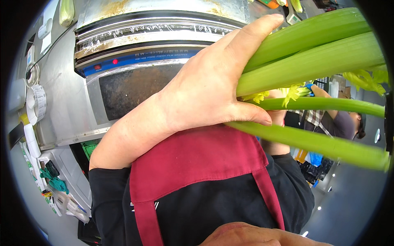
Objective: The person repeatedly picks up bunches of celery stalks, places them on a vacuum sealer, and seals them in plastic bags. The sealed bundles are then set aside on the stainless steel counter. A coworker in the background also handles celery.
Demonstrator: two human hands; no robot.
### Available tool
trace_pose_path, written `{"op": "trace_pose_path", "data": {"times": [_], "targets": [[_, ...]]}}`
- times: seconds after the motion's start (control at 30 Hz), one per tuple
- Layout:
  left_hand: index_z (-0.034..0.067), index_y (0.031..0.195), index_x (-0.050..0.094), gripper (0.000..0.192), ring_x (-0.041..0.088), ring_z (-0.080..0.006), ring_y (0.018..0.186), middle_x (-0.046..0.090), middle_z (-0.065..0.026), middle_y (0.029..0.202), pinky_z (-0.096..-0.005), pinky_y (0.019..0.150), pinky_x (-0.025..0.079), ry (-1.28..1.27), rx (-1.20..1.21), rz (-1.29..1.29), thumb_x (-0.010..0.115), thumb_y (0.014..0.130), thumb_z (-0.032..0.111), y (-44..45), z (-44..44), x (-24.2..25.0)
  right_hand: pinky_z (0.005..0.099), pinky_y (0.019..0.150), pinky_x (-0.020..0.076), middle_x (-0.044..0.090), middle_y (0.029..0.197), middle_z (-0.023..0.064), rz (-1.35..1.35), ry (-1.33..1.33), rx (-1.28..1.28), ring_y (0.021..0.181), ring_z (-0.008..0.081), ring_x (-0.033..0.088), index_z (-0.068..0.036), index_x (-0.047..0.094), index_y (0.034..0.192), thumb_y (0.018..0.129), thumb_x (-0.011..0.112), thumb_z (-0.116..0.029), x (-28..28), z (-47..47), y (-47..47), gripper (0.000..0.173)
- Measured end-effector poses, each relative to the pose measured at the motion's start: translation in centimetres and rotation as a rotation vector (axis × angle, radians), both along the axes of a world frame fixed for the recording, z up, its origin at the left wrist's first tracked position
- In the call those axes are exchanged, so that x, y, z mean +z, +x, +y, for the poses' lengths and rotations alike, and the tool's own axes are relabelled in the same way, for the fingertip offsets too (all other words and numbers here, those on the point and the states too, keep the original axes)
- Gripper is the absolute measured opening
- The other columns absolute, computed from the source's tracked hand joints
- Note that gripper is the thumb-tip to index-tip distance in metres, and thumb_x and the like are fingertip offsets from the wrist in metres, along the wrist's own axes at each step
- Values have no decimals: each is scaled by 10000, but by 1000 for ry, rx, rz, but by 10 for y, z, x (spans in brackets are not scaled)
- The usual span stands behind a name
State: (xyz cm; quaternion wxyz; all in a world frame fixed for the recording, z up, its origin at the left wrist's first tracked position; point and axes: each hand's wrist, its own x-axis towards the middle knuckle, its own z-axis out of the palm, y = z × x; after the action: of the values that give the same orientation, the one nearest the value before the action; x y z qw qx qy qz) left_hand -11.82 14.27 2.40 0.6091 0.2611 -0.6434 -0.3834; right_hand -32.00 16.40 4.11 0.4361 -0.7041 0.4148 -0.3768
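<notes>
My left hand (pixel 215 80) reaches in from the left with its back to the camera. It grips a bunch of green celery stalks (pixel 314 58), thumb on the near side and fingers on the far side. The stalks fan out to the right, and pale yellow-green leaves (pixel 291 95) show between them. One lower stalk (pixel 311 141) slants down to the right, below my thumb. My right forearm (pixel 275 147) rises behind the stalks; the celery and my left hand hide most or all of my right hand, so its hold cannot be seen.
A film wrapper with a blue front panel (pixel 123 61) and a dark heating plate (pixel 132 89) stands on a steel counter (pixel 58 101). A label roll (pixel 36 103) lies at the left, more celery (pixel 66 12) at the top left. Another person (pixel 335 120) works at the right.
</notes>
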Motion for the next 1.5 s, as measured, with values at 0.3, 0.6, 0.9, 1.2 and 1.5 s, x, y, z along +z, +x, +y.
{"op": "trace_pose_path", "data": {"times": [0.3, 0.6, 0.9, 1.2, 1.5], "targets": [[106, 1483, 252, 1093, 505, -395, 1222, 496, -191, 1342, -436, 1010, 444, -29, -31, 38, 889, 601, 202, 1, -1, -4, 322, 617, 500, 658, 812, 87, -49, -330, 89, 678, 203, 618, -11, 621, 881, 905, 690, -344, -9, -1, -13, 341], [113, 1477, 271, 1036, 520, -395, 1190, 524, -198, 1295, -439, 988, 455, 89, -141, -24, 873, 641, 228, 1, 0, 0, 350, 683, 508, 670, 894, 89, 8, -368, 189, 771, 252, 638, -55, 648, 912, 837, 742, -331, -22, 4, -37, 300], [114, 1475, 274, 1001, 536, -403, 1149, 533, -198, 1267, -443, 957, 465, -3, -7, 42, 859, 685, 302, -3, -4, -5, 379, 749, 516, 681, 975, 92, 235, -361, 314, 864, 301, 658, -100, 675, 944, 770, 793, -317, -53, -13, -30, 303], [98, 1470, 286, 965, 549, -401, 1117, 538, -195, 1246, -430, 939, 466, 17, 21, 49, 840, 720, 345, -6, -1, -7, 368, 748, 516, 679, 966, 67, 343, -341, 398, 859, 304, 657, -126, 678, 933, 751, 820, -371, -33, -18, -15, 337], [18, 1526, 77, 1056, 413, -376, 1339, 369, -239, 1458, -425, 1113, 333, 112, -217, -97, 772, 821, 387, 11, -10, -7, 364, 662, 517, 671, 862, 69, 269, -277, 459, 750, 301, 650, -75, 688, 903, 726, 841, -344, -52, -15, -12, 357]]}}
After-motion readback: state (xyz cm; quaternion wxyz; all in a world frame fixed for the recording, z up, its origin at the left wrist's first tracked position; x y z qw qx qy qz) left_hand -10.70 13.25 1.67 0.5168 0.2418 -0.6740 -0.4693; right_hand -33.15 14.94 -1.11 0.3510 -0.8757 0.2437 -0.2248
